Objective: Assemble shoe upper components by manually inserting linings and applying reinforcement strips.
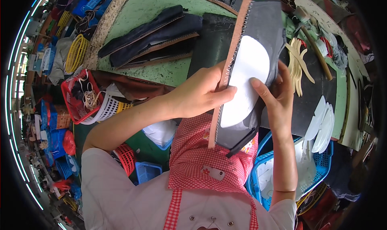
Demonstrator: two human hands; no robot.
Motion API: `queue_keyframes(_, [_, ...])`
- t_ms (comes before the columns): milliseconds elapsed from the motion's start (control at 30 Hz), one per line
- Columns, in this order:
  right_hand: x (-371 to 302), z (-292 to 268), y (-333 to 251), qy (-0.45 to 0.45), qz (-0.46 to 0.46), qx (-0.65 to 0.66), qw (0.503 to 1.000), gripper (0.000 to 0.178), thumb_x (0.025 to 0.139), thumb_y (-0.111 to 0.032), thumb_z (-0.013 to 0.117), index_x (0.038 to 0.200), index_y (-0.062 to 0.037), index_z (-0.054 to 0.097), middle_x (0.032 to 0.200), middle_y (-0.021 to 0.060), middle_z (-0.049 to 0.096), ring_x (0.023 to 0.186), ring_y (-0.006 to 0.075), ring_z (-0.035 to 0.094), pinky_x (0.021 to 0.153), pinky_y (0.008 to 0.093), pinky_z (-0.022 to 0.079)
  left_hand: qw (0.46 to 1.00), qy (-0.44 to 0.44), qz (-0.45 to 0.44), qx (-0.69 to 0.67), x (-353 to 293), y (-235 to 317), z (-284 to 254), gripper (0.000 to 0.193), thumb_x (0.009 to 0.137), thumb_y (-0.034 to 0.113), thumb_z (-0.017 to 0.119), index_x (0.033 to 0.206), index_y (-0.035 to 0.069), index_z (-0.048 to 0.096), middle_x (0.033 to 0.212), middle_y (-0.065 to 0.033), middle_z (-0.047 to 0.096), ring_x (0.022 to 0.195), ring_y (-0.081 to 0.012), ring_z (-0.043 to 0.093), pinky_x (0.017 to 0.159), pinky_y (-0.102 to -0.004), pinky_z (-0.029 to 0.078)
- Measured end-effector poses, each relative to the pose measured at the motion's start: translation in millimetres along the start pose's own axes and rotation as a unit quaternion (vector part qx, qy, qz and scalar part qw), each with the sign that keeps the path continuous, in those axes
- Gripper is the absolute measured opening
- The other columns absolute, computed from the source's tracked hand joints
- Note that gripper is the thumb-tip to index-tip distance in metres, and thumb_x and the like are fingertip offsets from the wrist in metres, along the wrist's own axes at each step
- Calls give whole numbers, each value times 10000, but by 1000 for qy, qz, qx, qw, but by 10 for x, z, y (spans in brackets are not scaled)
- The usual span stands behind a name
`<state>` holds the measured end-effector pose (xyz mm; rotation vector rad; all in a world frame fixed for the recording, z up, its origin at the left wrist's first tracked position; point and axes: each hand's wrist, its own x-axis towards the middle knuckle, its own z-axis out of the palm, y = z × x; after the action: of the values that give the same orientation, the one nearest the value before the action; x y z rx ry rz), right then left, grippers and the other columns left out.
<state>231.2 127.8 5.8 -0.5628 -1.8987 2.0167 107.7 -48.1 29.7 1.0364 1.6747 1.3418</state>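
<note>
Up in front of my chest I hold a dark grey shoe upper (264, 24) with a brown strip stitched along its left edge. A white half-oval stiffener (242, 97) lies flat against its face. My left hand (205, 89) grips the brown edge, thumb on the front at the white piece and fingers behind. On the other edge, my right hand (278, 93) is closed round the dark material, its thumb tip at the stiffener's rim. The fingers of both hands are partly hidden behind the upper.
Several similar dark uppers (155, 38) lie on the green table (133, 18). Cream curved strips (297, 66) and a wooden-handled tool (316, 52) rest at right. White stiffeners (322, 125) overhang a blue basket (324, 165). A red basket (66, 95) stands at left.
</note>
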Motion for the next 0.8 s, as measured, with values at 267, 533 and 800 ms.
queue_keyframes(267, [-29,-194,-253,169,-317,-386,849,666,700,-45,856,1305,-45,579,1153,77,601,857,175,551,761,290,469,973,-85,-163,142,105,128,-308,212,951,83,620,1129,-27,592,863,4,621,768,-46,546,692,-230,471])
queue_keyframes(533, [46,69,17,20,-193,-415,889,481,749,-113,807,1205,-61,667,1132,108,617,983,297,643,849,385,534,963,-107,-128,-209,343,-458,-154,339,957,111,563,1286,32,587,1059,-20,656,928,-70,609,793,-232,504])
queue_keyframes(800, [9,1,-23,-9,-142,-368,919,313,708,-17,794,991,-53,665,1093,84,629,899,270,638,802,357,537,997,-6,-79,-3,491,-494,54,342,1034,269,554,1159,-24,679,924,-16,680,853,-49,606,766,-201,485])
